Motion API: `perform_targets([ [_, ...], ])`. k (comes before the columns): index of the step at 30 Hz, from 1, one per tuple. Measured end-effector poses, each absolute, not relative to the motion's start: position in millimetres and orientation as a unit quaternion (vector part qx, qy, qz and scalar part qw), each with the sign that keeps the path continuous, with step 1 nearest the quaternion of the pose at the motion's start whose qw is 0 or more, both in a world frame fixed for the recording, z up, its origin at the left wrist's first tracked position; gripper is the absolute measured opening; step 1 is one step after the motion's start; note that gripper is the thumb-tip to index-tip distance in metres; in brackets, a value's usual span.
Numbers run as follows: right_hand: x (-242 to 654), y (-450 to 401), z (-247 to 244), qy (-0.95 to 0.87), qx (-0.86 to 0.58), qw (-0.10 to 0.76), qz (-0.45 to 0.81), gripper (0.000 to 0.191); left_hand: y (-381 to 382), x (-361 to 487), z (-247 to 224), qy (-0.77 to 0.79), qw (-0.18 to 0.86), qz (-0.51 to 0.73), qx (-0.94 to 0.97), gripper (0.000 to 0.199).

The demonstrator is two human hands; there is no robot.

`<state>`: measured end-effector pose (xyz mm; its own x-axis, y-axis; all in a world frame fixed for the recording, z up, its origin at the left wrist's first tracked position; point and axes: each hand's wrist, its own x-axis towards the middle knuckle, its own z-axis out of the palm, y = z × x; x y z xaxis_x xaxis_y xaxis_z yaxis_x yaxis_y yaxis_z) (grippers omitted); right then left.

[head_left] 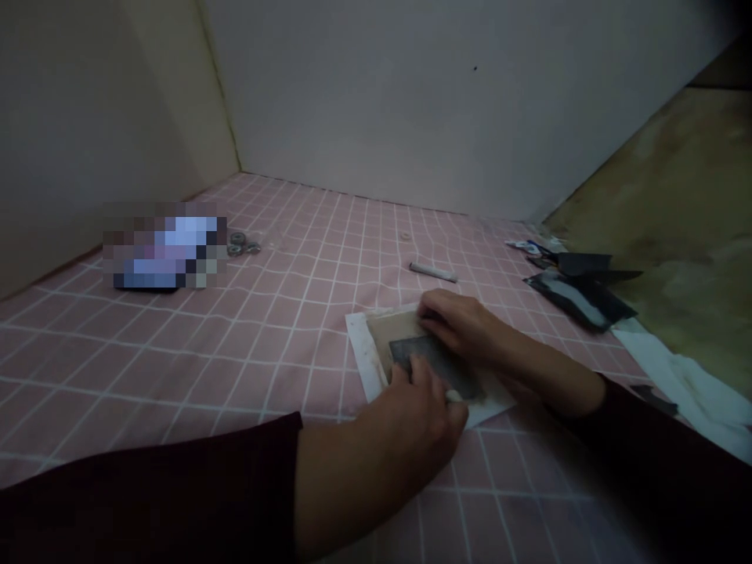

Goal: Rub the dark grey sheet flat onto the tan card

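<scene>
A dark grey rectangular sheet (pixel 464 376) lies on a tan, smudged panel (pixel 381 329), which rests on white paper (pixel 363 360). My left hand (pixel 414 411) bends over the near side of the grey sheet, its fingers pressed onto it. A small pale spot shows by that hand's right edge; I cannot tell what it is. At the far edge of the panel is my right hand (pixel 464 325), with curled fingers closed together. Whatever those fingers may hold is hidden. A pale grey tube-shaped stick (pixel 433 272) lies just beyond the right hand.
On the left, a blurred-out phone-like device (pixel 168 254) stands near several small metal rings (pixel 237 239). A small pale ring (pixel 405 236) sits farther back. Dark sheets (pixel 587 298) and white paper strips (pixel 675 368) lie right. Walls border the pink checked cloth (pixel 264 329).
</scene>
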<state>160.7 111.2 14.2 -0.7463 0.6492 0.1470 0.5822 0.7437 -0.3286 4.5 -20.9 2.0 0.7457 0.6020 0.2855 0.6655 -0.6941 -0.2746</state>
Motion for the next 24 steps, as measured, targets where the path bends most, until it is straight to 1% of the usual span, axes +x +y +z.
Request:
perform_targets([
  [3,161,111,16,-0.925,-0.341,0.117,0.122,0.008,-21,5,2,-0.344,0.18,-0.082,-0.918,0.019],
  [8,140,104,19,-0.943,-0.285,0.097,0.143,0.014,-21,5,2,-0.353,0.179,-0.071,-0.915,0.017],
  [14,168,112,17,-0.93,-0.339,0.098,0.105,0.01,-19,6,-4,-0.348,0.158,-0.1,-0.918,0.017],
  [18,146,109,15,-0.935,-0.313,0.11,0.126,0.008,-20,4,1,-0.341,0.188,-0.095,-0.916,0.017],
  [20,142,108,13,-0.942,-0.289,0.114,0.128,0.01,-21,3,4,-0.339,0.198,-0.114,-0.913,0.015],
  [23,158,116,7,-0.94,-0.291,0.126,0.128,0.016,-20,0,4,-0.329,0.207,-0.127,-0.913,0.013],
  [24,164,119,5,-0.937,-0.299,0.126,0.127,0.015,-19,0,4,-0.325,0.209,-0.128,-0.913,0.013],
])
